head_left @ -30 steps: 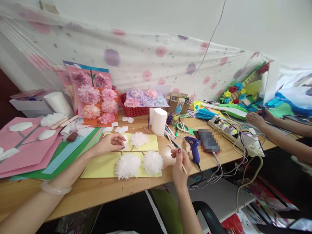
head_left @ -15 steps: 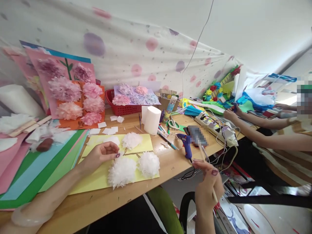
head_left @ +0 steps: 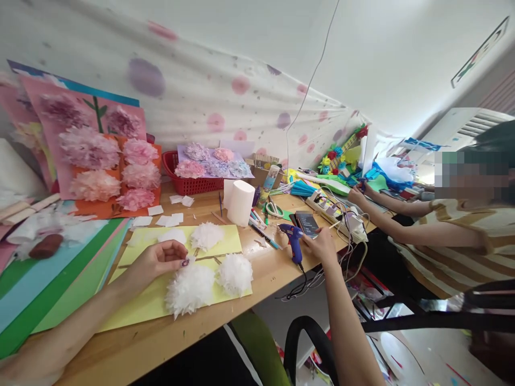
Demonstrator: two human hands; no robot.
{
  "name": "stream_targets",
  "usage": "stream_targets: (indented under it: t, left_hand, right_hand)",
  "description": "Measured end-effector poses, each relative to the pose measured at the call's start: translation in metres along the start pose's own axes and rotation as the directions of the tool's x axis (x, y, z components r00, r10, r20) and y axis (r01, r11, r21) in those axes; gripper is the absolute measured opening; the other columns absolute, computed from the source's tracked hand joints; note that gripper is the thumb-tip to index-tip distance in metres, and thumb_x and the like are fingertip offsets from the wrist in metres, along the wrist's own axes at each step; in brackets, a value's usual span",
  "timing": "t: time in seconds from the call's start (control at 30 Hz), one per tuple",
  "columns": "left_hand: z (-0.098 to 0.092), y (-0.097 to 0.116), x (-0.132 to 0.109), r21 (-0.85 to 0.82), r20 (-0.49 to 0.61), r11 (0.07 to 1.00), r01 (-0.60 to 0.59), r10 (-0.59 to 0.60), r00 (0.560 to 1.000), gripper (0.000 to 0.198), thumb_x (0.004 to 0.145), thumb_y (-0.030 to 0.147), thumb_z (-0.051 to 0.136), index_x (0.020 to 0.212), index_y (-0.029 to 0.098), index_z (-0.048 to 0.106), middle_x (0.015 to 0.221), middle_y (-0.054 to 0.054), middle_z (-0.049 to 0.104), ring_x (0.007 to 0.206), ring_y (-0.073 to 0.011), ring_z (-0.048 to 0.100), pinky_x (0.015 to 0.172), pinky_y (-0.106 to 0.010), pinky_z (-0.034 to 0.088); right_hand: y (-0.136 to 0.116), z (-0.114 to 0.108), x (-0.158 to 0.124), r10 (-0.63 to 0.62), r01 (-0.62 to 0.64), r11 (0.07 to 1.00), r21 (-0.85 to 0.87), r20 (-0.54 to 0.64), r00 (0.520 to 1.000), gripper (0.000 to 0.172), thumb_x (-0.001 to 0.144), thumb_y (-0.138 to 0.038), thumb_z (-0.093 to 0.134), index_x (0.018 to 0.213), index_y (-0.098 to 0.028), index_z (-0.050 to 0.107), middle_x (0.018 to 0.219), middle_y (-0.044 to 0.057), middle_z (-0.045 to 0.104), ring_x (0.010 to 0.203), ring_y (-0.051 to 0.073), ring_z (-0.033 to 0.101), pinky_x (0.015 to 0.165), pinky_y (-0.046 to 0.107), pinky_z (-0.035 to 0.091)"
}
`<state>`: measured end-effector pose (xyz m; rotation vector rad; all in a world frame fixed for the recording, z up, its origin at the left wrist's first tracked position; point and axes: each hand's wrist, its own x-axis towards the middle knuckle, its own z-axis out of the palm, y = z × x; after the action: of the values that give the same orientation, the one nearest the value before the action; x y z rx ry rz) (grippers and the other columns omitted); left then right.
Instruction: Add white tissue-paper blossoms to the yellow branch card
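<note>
My left hand [head_left: 159, 260] rests on a yellow paper sheet [head_left: 132, 300], its fingers curled into a pinch beside a large white tissue flower [head_left: 189, 287]. What the fingertips hold is too small to see. Two more white tissue flowers [head_left: 235, 273] [head_left: 206, 236] sit on the same sheet along a thin brown stem. My right hand [head_left: 322, 246] is stretched out to the right, closed round a thin wooden stick [head_left: 335, 225]. It lies against a blue glue gun [head_left: 292, 236] and next to a phone [head_left: 308, 222].
A white paper roll [head_left: 240, 201], pens, scissors [head_left: 274, 208], a red basket [head_left: 193, 185] and pink flower cards [head_left: 100, 155] crowd the wooden table [head_left: 169, 338]. A power strip [head_left: 333, 212] with tangled cables lies right. A person in a striped shirt [head_left: 454, 246] works there. A black chair [head_left: 306, 343] stands below.
The view has swung to the right. My right hand, still holding the stick, dropped off the table edge and then reached out to the glue gun. My left hand stayed on the yellow sheet.
</note>
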<state>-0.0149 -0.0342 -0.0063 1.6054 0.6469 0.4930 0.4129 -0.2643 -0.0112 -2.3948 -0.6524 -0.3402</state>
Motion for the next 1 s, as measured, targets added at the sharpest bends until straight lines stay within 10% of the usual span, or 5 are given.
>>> stream_targets:
  t: [1.0]
  left_hand:
    - [0.002, 0.003, 0.001, 0.012, 0.001, 0.999, 0.042, -0.042, 0.999, 0.038, 0.062, 0.047, 0.083, 0.080, 0.020, 0.063, 0.084, -0.004, 0.068, 0.083, -0.0226, 0.064, 0.078, -0.035, 0.053]
  right_hand:
    - [0.004, 0.012, 0.065, -0.085, 0.097, 0.988, -0.119, 0.103, 0.991, 0.044, 0.067, -0.050, 0.072, 0.092, -0.018, 0.055, 0.083, 0.008, 0.065, 0.076, 0.026, 0.063, 0.061, 0.030, 0.042]
